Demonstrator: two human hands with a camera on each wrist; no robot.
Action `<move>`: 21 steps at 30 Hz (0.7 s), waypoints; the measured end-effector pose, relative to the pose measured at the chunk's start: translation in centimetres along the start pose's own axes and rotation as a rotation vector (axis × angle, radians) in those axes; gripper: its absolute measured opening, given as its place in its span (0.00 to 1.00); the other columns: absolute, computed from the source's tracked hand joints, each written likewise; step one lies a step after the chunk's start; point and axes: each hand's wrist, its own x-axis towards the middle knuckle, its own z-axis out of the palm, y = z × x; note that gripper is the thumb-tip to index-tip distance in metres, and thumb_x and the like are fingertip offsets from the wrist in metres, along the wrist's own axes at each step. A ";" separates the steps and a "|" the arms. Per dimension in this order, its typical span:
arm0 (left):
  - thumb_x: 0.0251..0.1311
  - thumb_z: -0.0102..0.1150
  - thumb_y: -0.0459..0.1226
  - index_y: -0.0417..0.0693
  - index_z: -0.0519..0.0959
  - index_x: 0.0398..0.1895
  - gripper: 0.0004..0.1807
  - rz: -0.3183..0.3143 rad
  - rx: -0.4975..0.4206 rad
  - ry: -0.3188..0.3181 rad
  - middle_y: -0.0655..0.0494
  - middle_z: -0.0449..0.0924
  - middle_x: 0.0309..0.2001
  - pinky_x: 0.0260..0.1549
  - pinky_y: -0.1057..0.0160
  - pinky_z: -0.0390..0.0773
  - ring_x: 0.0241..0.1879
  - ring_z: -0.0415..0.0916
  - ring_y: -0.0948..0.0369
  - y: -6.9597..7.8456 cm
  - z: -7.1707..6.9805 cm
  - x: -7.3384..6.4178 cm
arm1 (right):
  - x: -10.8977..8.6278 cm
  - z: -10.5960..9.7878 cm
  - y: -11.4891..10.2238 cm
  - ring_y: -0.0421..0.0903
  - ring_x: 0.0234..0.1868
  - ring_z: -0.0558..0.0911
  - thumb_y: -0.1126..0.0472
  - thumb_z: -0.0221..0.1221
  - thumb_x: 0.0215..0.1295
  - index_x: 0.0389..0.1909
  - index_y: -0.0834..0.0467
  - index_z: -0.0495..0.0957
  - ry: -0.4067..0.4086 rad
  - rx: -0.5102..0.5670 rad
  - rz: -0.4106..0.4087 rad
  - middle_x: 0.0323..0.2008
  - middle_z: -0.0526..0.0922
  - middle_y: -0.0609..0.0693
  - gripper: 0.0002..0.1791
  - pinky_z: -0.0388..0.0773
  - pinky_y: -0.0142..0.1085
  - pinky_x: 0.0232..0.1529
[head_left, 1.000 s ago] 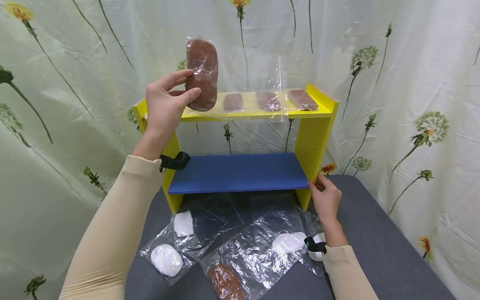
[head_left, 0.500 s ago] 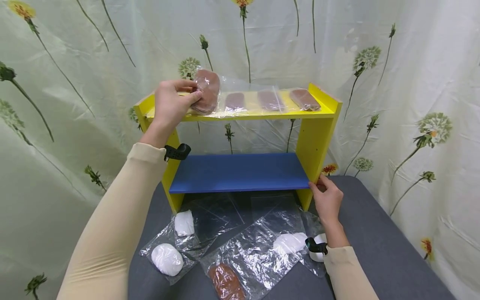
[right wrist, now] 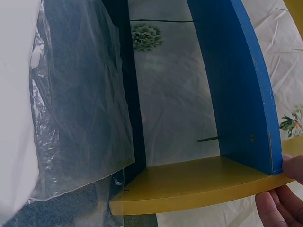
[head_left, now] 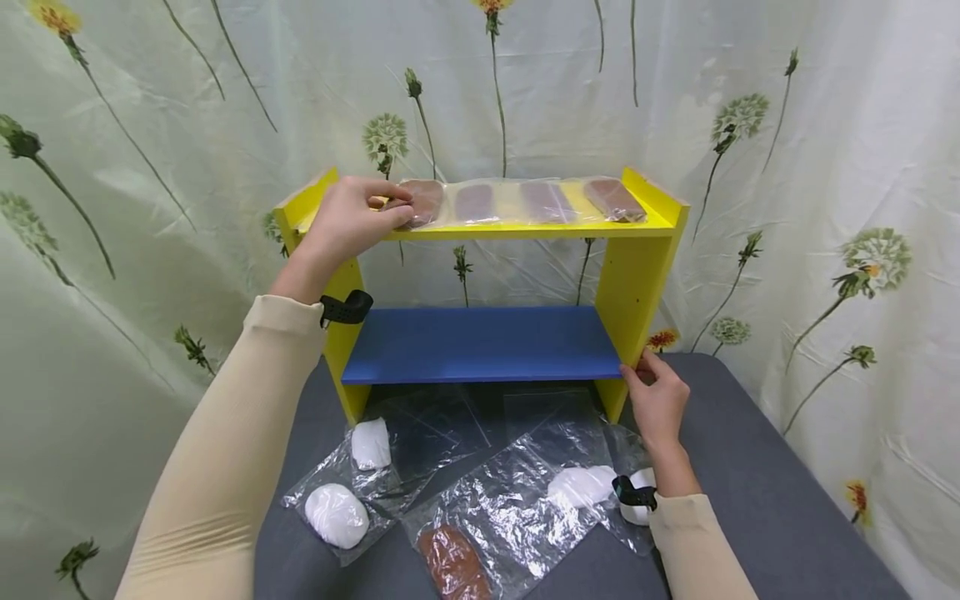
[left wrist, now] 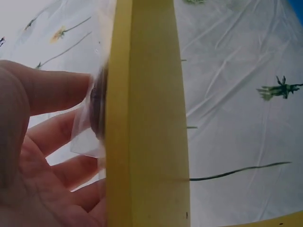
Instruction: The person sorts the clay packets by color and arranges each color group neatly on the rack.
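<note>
My left hand (head_left: 348,218) pinches the left edge of a flat reddish-brown slab (head_left: 426,202) in clear plastic. This slab lies at the left of the yellow top shelf (head_left: 510,231), beside several similar wrapped slabs (head_left: 474,202) in a row. In the left wrist view, the thumb and fingers meet the plastic's corner (left wrist: 87,139) near the shelf edge. My right hand (head_left: 658,400) grips the lower part of the yellow right side panel (head_left: 637,287), level with the blue shelf (head_left: 480,343). The right wrist view shows thumb and fingers on opposite sides of that panel.
In front of the shelf unit, clear plastic bags (head_left: 510,508) spread over the dark grey table (head_left: 757,483). White rounded pieces (head_left: 337,515) and a brown piece (head_left: 452,562) lie in them. A flowered curtain (head_left: 555,92) hangs behind.
My left hand has lowered the wrapped slab from above the top shelf, and it has tilted from upright to lying flat there. The right hand keeps its grip on the side panel.
</note>
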 end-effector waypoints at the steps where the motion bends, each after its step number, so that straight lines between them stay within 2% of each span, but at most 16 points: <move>1: 0.68 0.60 0.49 0.52 0.84 0.58 0.21 0.005 0.006 -0.005 0.54 0.81 0.58 0.48 0.54 0.76 0.60 0.75 0.51 -0.1 0.0 0.0 | 0.0 0.0 0.0 0.48 0.34 0.84 0.61 0.73 0.59 0.54 0.55 0.86 -0.001 -0.003 0.001 0.35 0.88 0.53 0.20 0.69 0.18 0.31; 3: 0.68 0.60 0.50 0.52 0.84 0.59 0.21 0.014 0.020 -0.005 0.53 0.81 0.57 0.46 0.54 0.76 0.58 0.77 0.51 -0.4 0.2 0.0 | 0.0 0.0 0.0 0.48 0.34 0.84 0.61 0.73 0.59 0.53 0.55 0.86 -0.002 -0.004 0.003 0.36 0.88 0.53 0.20 0.69 0.19 0.32; 9: 0.69 0.59 0.52 0.54 0.83 0.61 0.22 0.039 0.073 0.015 0.53 0.81 0.58 0.49 0.53 0.76 0.56 0.76 0.52 -1.1 0.6 0.1 | -0.1 -0.1 0.2 0.47 0.34 0.84 0.60 0.73 0.60 0.53 0.54 0.86 -0.007 0.007 0.016 0.36 0.88 0.52 0.20 0.69 0.19 0.28; 13: 0.70 0.58 0.52 0.53 0.82 0.62 0.23 0.068 0.102 0.017 0.53 0.83 0.54 0.44 0.55 0.73 0.47 0.75 0.53 -1.2 0.8 0.2 | -0.1 -0.1 0.2 0.47 0.34 0.84 0.60 0.73 0.59 0.54 0.54 0.86 -0.006 0.004 0.017 0.36 0.88 0.53 0.20 0.70 0.19 0.28; 17: 0.71 0.57 0.51 0.52 0.81 0.62 0.23 0.090 0.137 -0.001 0.52 0.82 0.52 0.42 0.56 0.71 0.45 0.72 0.53 -1.0 0.8 0.3 | 0.1 -0.2 0.1 0.48 0.35 0.85 0.60 0.73 0.59 0.53 0.54 0.86 0.002 -0.005 0.015 0.36 0.88 0.53 0.20 0.70 0.19 0.30; 21: 0.72 0.57 0.49 0.50 0.82 0.61 0.21 0.102 0.158 -0.007 0.50 0.80 0.43 0.37 0.56 0.66 0.40 0.69 0.52 -1.1 0.8 0.3 | 0.0 -0.1 0.1 0.49 0.35 0.85 0.60 0.72 0.60 0.54 0.55 0.85 -0.014 -0.011 0.013 0.36 0.88 0.53 0.20 0.70 0.19 0.29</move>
